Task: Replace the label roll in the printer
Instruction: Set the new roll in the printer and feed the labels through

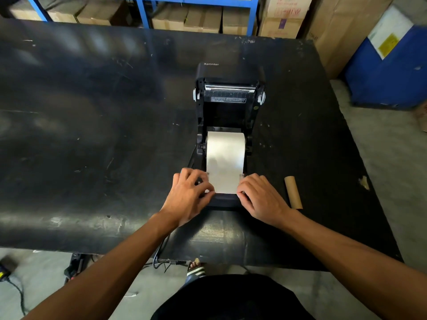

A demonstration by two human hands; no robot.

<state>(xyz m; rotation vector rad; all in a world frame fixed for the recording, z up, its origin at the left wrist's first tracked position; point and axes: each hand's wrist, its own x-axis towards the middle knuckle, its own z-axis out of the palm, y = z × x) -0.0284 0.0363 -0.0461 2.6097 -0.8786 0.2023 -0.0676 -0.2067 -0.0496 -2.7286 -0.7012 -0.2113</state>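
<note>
A black label printer [227, 72] sits on the black table [92, 135] with its lid swung up and back. A white label roll [226, 144] lies in its bay, and a strip of paper [225, 181] runs from it toward me over the front edge. My left hand [190, 197] pinches the strip's left corner. My right hand [263, 199] pinches its right corner. Both hands rest on the printer's front. A bare cardboard core [293, 192] lies on the table just right of my right hand.
Cables [161, 257] hang off the near table edge. A blue shelf frame [143, 10] with cardboard boxes stands behind the table. More boxes [284, 17] and a blue container [388, 70] stand at the right on the concrete floor.
</note>
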